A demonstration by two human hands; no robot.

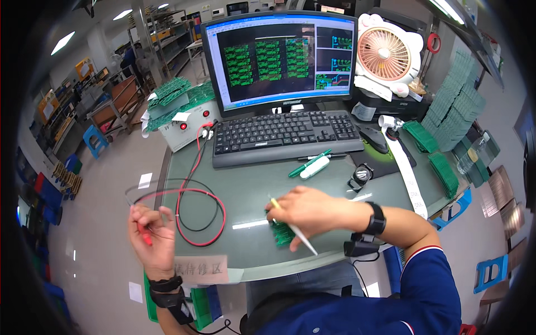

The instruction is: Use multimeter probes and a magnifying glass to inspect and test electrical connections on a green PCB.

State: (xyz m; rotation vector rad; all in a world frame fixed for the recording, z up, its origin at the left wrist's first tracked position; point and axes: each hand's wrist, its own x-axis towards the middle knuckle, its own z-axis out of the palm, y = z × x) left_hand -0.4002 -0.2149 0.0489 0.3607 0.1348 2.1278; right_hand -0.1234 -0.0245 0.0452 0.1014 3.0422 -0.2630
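Note:
My left hand (153,237) is raised at the table's left front edge, fingers curled round a red test probe (145,234). A red cable (223,220) and a thinner black one (192,229) loop over the table beside it. Over the middle of the table, my right hand (307,209) grips a slim white pen-like tool (304,240) with a yellow end. Beneath that hand lies a green circuit board (283,234), partly covered by the fingers. Whether the right fingers also touch the board I cannot tell.
Behind stand a keyboard (287,133), a monitor (268,67) and a white box (187,129) with red terminals. Pens (315,166), a black round device (361,176), a mouse (373,138) and a long white strip (405,173) lie right. Green board stacks (444,174) line the right edge.

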